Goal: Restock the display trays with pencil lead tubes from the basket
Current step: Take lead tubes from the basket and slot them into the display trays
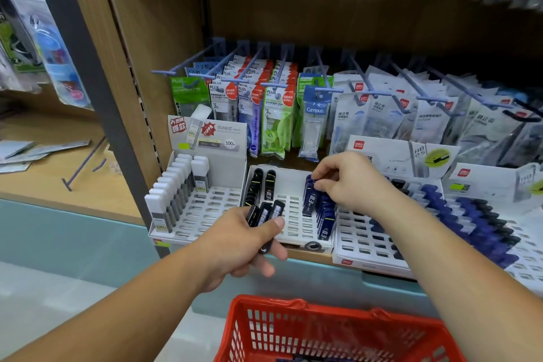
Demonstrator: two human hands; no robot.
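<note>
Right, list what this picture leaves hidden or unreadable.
Contents of the red plastic basket: cut off by the head view's bottom edge.
Lower ends of the dark lead tubes: hidden inside the left hand.
Top of the blue lead tube: covered by the right hand.

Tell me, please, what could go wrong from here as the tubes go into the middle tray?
1. The left hand grips several black lead tubes fanned out together; one could slip and drop.
2. The right hand pinches a blue lead tube at the leaning blue row; a nudge might topple its neighbours.
</note>
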